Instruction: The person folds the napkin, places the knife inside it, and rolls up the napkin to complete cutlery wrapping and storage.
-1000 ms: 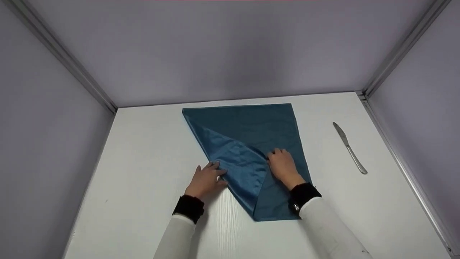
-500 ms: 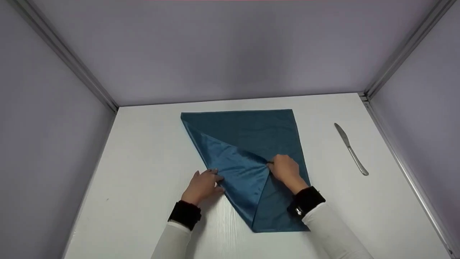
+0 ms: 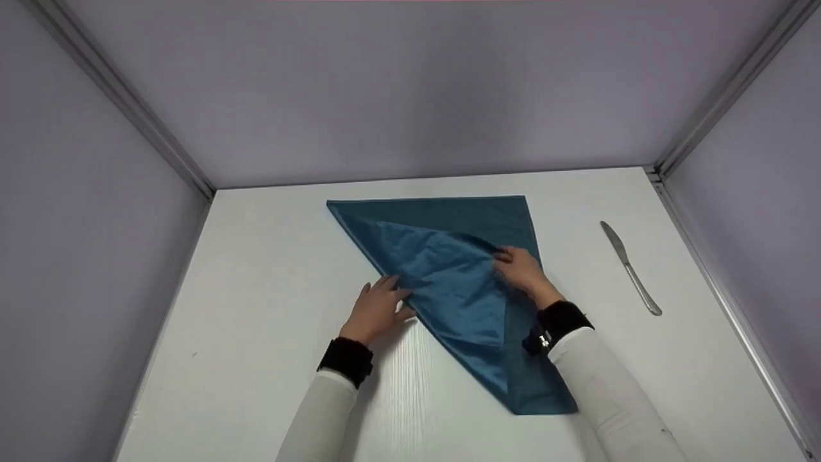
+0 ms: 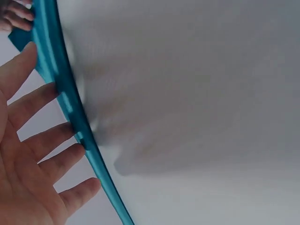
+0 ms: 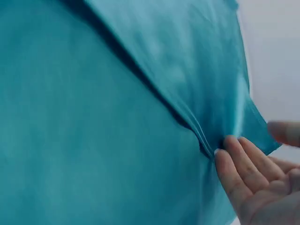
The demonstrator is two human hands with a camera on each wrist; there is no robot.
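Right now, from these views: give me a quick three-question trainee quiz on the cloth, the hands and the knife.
1. True or false: the knife lies on the blue cloth.
2. Which hand touches the cloth's folded edge with straight fingers? A) left hand B) right hand C) neither
3. Fill in: the right hand draws the folded flap by its ____.

Key
1. False: it lies on the white table, apart from the cloth, on the right-hand side.
2. A: in the left wrist view the spread fingers meet the fold.
3. Corner: the fingertips pinch it.
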